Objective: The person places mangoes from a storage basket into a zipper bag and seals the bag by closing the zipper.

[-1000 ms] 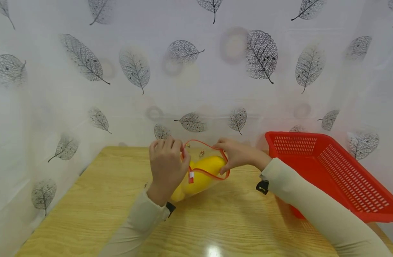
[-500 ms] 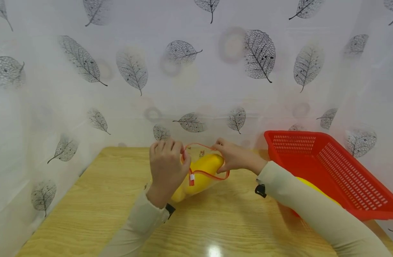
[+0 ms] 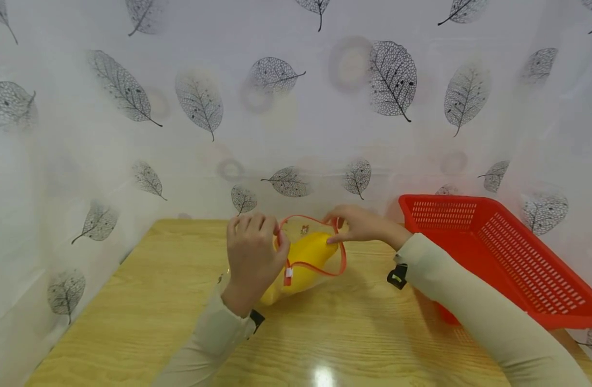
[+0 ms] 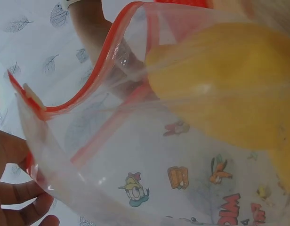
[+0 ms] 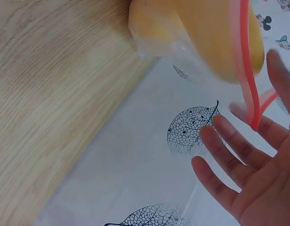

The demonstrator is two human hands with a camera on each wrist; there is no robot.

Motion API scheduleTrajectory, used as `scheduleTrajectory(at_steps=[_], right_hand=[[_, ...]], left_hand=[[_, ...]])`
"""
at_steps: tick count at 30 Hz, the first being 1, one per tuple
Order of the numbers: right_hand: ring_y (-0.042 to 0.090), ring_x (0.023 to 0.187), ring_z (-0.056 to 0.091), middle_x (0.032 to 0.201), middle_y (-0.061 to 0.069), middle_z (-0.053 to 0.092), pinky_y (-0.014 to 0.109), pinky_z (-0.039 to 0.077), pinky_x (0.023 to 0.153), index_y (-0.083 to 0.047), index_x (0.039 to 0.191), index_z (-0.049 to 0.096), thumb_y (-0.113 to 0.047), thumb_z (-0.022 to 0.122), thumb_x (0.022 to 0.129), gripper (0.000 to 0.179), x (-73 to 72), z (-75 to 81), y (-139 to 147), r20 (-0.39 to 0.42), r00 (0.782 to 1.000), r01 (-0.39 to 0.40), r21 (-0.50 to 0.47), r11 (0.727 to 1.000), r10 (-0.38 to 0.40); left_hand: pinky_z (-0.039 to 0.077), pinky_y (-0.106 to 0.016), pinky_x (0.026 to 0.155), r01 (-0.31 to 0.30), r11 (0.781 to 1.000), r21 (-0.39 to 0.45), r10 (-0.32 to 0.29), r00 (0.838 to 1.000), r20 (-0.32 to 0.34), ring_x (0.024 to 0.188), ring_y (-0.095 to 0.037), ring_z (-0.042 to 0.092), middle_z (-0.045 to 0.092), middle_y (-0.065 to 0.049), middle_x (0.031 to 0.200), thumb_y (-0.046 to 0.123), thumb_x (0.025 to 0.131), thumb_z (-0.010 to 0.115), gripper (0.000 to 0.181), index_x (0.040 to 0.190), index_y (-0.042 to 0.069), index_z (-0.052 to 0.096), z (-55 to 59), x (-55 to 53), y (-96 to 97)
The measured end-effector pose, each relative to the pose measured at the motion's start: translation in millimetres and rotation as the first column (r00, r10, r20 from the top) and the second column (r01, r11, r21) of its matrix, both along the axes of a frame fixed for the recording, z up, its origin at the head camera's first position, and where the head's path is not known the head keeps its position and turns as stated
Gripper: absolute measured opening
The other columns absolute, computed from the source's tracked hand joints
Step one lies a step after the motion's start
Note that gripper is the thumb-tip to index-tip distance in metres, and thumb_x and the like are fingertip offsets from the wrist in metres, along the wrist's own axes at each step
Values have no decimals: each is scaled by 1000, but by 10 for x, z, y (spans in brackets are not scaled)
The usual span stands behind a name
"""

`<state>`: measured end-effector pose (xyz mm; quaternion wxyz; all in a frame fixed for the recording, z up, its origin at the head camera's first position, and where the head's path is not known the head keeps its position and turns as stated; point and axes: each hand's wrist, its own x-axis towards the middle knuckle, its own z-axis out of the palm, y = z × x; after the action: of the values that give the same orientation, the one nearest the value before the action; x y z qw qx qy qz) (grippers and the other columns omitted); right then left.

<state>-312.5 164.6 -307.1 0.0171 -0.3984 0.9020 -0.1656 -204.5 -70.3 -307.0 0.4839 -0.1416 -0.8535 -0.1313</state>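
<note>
Behind the wood surface (image 3: 131,328), a white sheet (image 3: 315,134) with dark leaf pictures (image 3: 394,78) all over. Near the front of the wood, a bright spot of light (image 3: 323,375). Over at the right, a red basket (image 3: 538,269) with rows of little holes in the sides, partly behind the right sleeve (image 3: 479,295).

At the middle of the surface, toward the back, a clear bag (image 4: 98,174) with a wide mouth turned to the right. Around the mouth, a red strip (image 3: 344,258) with a small white bit (image 3: 289,272) at the front. On the plastic, cartoon pictures (image 4: 134,189), one of them a duck in a cap. Inside the bag, something big, smooth and yellow (image 3: 308,252), with one end close to the mouth. Cannot tell if just one piece or more.

Pinches the left edge of the mouth between thumb and fingers of the left hand (image 3: 251,242). Spreads the right hand (image 3: 363,223) wide at the other side, fingers long and loose, with the red strip between thumb and pointing finger. Cannot tell if touching the yellow end with that thumb. On both arms, pale sleeves and black straps (image 3: 397,276) at the wrists.
</note>
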Motion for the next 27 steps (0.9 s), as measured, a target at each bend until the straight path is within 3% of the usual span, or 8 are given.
scheduleTrajectory(at_steps=[4, 9, 17, 27], right_hand=[[17, 82, 63, 102, 8, 69, 37, 54, 76, -7, 107, 66, -25, 65, 87, 28, -31, 35, 3, -25, 999, 24, -25, 999, -25], [13, 72, 61, 84, 3, 70, 31, 53, 70, -8, 94, 70, -17, 64, 86, 13, -97, 67, -21, -85, 994, 58, -66, 996, -64], [14, 69, 60, 80, 5, 69, 31, 52, 67, -8, 90, 70, -15, 65, 86, 10, -211, 116, -89, -127, 983, 120, -84, 989, -130], [16, 73, 60, 85, 6, 69, 33, 53, 71, -8, 93, 69, -16, 65, 87, 12, -335, 97, -121, -79, 982, 164, -76, 983, -170]], left_hand=[[43, -45, 86, 2, 1000, -6, -2, 1000, 2, 78, -29, 55, 61, -8, 74, 16, 74, 68, 16, 68, 9, 54, 6, 17, 7], [44, -45, 86, 12, 1000, -20, -12, 1000, 15, 76, -29, 56, 63, -8, 74, 15, 73, 68, 16, 66, 9, 55, -2, 44, 12], [46, -44, 81, 43, 998, -35, -41, 998, 43, 74, -27, 56, 61, -5, 71, 15, 71, 69, 16, 66, 11, 55, -76, 65, 64], [46, -42, 81, 53, 998, -40, -50, 997, 64, 74, -25, 58, 62, -4, 73, 16, 72, 70, 17, 67, 12, 54, -123, -25, 166]])
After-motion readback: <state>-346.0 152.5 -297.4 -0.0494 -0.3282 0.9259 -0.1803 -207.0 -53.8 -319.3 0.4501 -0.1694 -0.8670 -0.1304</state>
